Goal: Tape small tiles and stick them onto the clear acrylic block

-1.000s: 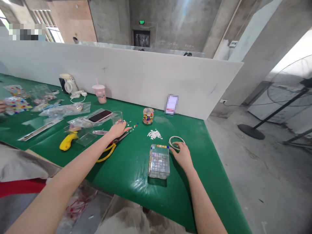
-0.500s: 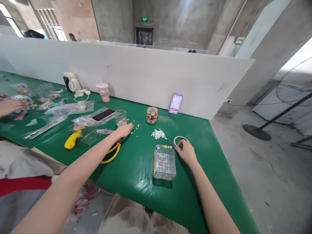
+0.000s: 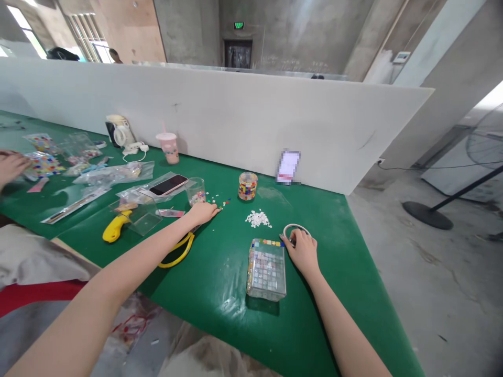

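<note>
My left hand (image 3: 202, 213) lies stretched out flat on the green table (image 3: 220, 272), fingertips touching small loose tiles (image 3: 218, 202). It rests over the yellow-handled pliers (image 3: 178, 252). My right hand (image 3: 302, 250) has its fingers curled over a white tape roll (image 3: 295, 228), just right of a clear box covered with mosaic tiles (image 3: 266, 268).
A mosaic-covered jar (image 3: 248, 186), a pile of white chips (image 3: 258, 218), a clear cup (image 3: 195, 190), a phone (image 3: 168, 184), a yellow cutter (image 3: 113, 229) and plastic bags lie around. A white partition (image 3: 236, 120) backs the table. Another person's hand (image 3: 10, 165) is at far left. The table ends at right.
My right hand has slid forward from touching the tape roll's edge to covering part of it. My left hand stays by the small tiles. The view shifted slightly.
</note>
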`<move>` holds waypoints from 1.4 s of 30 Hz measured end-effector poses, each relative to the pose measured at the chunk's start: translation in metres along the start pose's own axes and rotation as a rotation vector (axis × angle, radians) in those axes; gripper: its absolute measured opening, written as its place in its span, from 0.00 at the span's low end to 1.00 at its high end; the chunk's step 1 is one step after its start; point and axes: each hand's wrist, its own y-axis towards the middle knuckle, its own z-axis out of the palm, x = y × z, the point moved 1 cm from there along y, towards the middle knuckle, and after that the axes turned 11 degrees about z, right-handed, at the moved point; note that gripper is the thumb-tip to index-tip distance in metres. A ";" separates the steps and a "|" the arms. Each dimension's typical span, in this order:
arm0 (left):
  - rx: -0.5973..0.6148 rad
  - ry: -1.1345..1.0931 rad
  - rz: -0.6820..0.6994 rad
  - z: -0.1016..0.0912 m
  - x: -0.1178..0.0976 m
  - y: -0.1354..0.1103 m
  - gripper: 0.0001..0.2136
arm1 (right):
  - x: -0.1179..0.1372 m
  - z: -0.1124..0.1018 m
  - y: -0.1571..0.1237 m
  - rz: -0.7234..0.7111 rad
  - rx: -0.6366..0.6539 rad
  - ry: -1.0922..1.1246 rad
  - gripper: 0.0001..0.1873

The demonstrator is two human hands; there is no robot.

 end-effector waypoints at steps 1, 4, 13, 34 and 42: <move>-0.002 -0.013 0.010 0.001 0.000 0.001 0.15 | 0.000 0.000 0.000 0.003 0.003 0.000 0.16; -0.017 -0.059 0.036 0.002 0.001 0.002 0.14 | -0.001 0.000 0.001 0.014 0.017 -0.005 0.16; -0.178 -0.291 0.048 -0.012 -0.015 -0.002 0.13 | 0.001 -0.006 0.001 -0.009 0.075 -0.037 0.16; -0.350 -1.292 0.074 -0.057 -0.102 -0.018 0.09 | 0.012 -0.035 -0.006 0.104 0.187 0.308 0.18; -0.330 -1.379 0.411 -0.109 -0.159 -0.031 0.08 | 0.022 -0.103 0.024 0.116 0.135 0.760 0.17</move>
